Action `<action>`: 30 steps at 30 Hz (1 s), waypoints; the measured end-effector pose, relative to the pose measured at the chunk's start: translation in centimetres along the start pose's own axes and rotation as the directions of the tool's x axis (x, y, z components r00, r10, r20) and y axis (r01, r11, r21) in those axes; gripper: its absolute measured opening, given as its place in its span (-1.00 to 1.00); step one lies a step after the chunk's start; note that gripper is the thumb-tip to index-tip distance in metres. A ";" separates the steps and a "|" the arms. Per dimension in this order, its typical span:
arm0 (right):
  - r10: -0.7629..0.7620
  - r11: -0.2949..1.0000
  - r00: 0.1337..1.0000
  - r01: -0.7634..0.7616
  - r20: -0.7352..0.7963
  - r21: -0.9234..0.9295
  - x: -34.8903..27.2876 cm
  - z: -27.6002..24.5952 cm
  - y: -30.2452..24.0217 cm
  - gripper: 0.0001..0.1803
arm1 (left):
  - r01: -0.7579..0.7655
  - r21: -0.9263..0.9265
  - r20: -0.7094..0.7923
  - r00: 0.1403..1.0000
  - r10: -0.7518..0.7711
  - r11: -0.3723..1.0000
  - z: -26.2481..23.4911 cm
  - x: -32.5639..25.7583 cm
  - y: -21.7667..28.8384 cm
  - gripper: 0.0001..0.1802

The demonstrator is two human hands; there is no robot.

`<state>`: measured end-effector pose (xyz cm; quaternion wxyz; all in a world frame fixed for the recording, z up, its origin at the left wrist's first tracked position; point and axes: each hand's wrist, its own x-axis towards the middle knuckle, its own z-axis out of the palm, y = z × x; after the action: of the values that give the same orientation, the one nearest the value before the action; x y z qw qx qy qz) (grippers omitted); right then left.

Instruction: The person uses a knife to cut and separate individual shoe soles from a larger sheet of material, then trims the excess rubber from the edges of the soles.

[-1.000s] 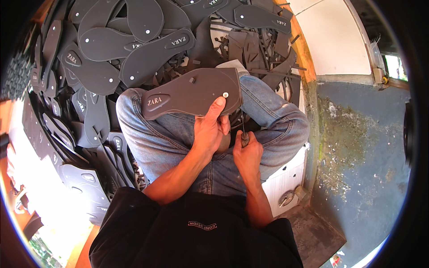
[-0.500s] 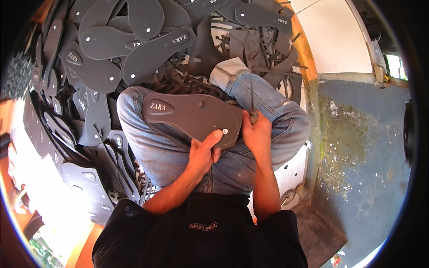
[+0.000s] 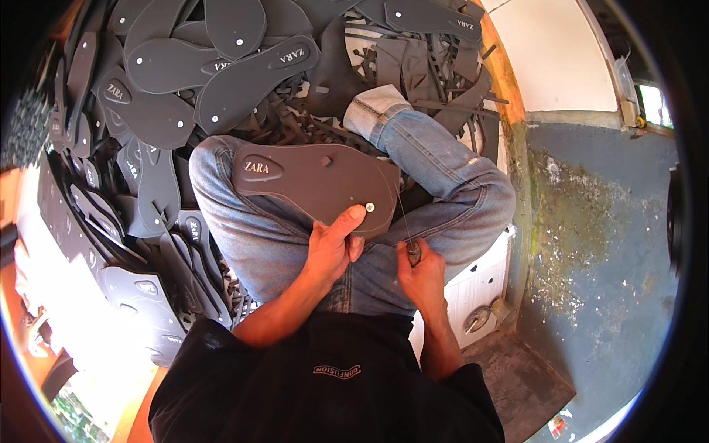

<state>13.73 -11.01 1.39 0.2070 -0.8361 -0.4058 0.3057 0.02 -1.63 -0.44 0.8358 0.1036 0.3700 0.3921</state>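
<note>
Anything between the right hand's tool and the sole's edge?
Nothing visible. The thin tool in the right hand runs up to the sole's right edge; the left hand grips the sole's lower side, left of the tool.

Blue-grey surface (image 3: 628, 192) filled the right side, wall or floor unclear; green-yellow stain (image 3: 572, 214) with pale flecks ran down it. Large white panel (image 3: 557, 66) sat upper right, an orange-brown strip (image 3: 508, 92) along its left edge. Small bright opening (image 3: 654, 105) showed at far right. Dull brown slab (image 3: 517, 380) lay lower right, below white tiling (image 3: 480, 284). Strong light blew out the left side; greenery (image 3: 77, 406) showed lower left, beside an orange band (image 3: 140, 402).
</note>
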 end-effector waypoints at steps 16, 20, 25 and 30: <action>-0.004 0.999 0.997 0.007 0.076 -0.035 1.2 0.4 -0.5 -0.81 | 0.007 -0.026 0.037 0.999 -0.006 1.000 -1.5 -0.5 0.0 -0.79; -0.013 0.995 0.994 0.024 0.106 -0.101 1.5 0.2 -0.7 -0.82 | 0.011 0.047 0.059 0.998 -0.014 0.999 -1.9 -0.6 -0.1 -0.79; -0.108 0.980 0.986 0.128 0.130 -0.155 3.5 0.3 -1.9 -0.80 | 0.009 -0.007 0.049 0.999 -0.008 1.000 -2.0 -0.8 0.0 -0.79; -0.338 0.941 0.926 0.334 0.171 0.055 8.3 1.5 -3.1 -0.80 | 0.068 0.049 0.043 0.997 -0.070 0.996 -2.9 -2.2 -0.5 -0.76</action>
<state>14.96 -2.35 -0.72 0.2295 -0.7211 -0.5559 0.3441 -2.63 -3.97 -1.52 0.8543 0.1192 0.3639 0.3515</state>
